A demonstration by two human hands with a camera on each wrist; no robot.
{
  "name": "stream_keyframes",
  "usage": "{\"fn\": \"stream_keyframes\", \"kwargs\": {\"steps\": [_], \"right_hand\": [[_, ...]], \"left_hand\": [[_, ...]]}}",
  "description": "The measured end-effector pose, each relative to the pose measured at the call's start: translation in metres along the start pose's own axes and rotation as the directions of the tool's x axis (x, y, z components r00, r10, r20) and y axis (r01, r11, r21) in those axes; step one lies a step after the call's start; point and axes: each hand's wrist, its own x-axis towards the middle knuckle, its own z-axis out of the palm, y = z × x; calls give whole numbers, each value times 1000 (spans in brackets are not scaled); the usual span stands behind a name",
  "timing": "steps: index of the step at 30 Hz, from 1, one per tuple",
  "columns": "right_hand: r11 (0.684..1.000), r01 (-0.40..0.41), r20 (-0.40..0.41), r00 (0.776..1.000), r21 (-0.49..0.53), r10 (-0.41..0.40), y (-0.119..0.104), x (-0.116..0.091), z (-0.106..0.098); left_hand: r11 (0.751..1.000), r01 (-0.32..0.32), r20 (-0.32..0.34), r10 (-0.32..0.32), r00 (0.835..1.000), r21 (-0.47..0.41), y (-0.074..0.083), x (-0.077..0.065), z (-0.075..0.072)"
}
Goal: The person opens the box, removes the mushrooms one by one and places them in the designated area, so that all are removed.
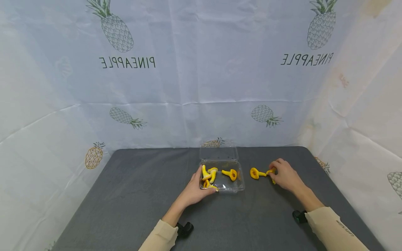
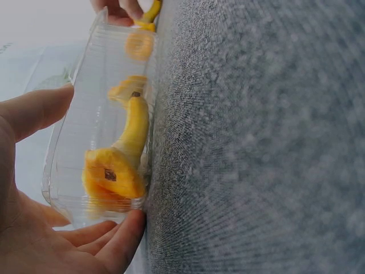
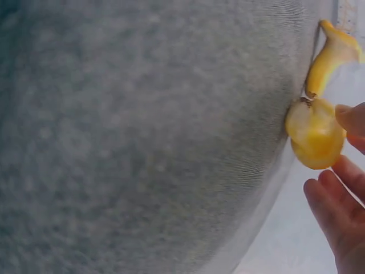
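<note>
A clear plastic clamshell box [image 1: 237, 187] sits on the table with its lid [image 1: 218, 153] raised at the back. My left hand [image 1: 192, 191] grips the box at its left side, thumb on the near rim. Several yellow chanterelle-like mushrooms lie inside, one [image 1: 205, 171] by the left wall and one [image 1: 232, 174] towards the right. To the right of the box, my right hand [image 1: 285, 175] pinches a yellow mushroom [image 3: 318, 140] between thumb and finger, low at the table. Another yellow mushroom [image 1: 255, 173] lies just left of it, its stem pointing at the held one.
The table [image 1: 150, 195] has a dark grey cloth top. White curtains [image 1: 182, 69] printed with pineapples hang behind it and at both sides. A small black device [image 1: 185, 230] is on the left wrist, and another [image 1: 299, 216] on the right.
</note>
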Motion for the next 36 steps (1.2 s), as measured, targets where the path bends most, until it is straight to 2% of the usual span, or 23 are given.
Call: {"fn": "stream_keyframes", "kwargs": {"steps": [4,10,28,36], "right_hand": [[1000,1,-1,1000,-20,-1,-4,-1,-5],[999,43,-38,998,-20,-44,-14,-3,-12],[987,147,-134,982,71,-136,-55,-5,-23],[981,183,-103,979,68,-176,-75,-3,-26]], "left_hand": [[1000,3,0,-3,1000,-1,0,0,1],[1000,7,-4,-7,1000,0,-1,0,1],[1000,7,4,-7,1000,0,0,0,0],[1000,10,-1,-10,1000,5,0,2,0]]}}
